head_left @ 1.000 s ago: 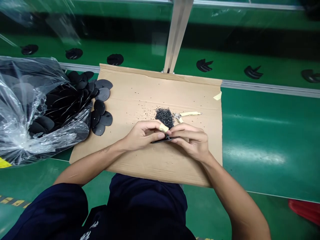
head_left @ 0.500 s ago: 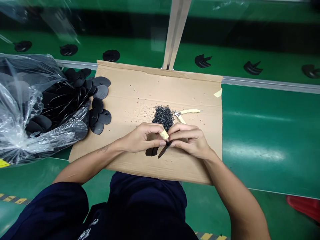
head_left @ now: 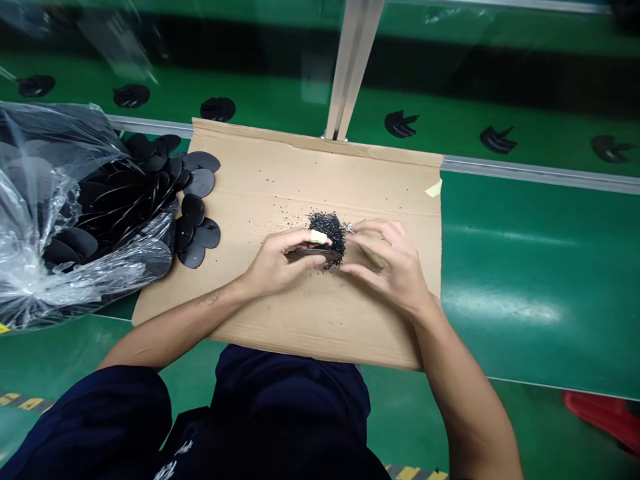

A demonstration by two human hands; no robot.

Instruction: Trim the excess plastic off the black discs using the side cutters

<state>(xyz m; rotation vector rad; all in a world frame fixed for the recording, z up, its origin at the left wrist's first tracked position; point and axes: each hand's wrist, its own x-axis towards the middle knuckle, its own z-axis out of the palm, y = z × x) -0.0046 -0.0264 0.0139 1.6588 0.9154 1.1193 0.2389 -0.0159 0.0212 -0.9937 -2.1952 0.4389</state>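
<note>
My left hand point(head_left: 277, 267) is closed on a thin black disc point(head_left: 314, 254), held flat and edge-on beside a small pile of black trimmings point(head_left: 327, 227) on a sheet of cardboard point(head_left: 280, 180). Its forefinger tip is wrapped in pale tape. My right hand point(head_left: 395, 270) hovers just right of the pile with its fingers spread, lying over small cutters point(head_left: 373, 257) with cream handles. Only a bit of one handle and the metal jaws show beneath the fingers.
A clear plastic bag point(head_left: 45, 220) full of black discs lies at the left, with loose discs point(head_left: 197, 220) spilled onto the cardboard's edge. Behind runs a green conveyor carrying black fan-shaped parts point(head_left: 400, 124). A metal post point(head_left: 350, 67) rises at the back. Something red point(head_left: 605, 420) sits at lower right.
Both hands held the disc together before. My right hand has let go and moved up and right over the cutters; my left hand has carried the disc up to the pile.
</note>
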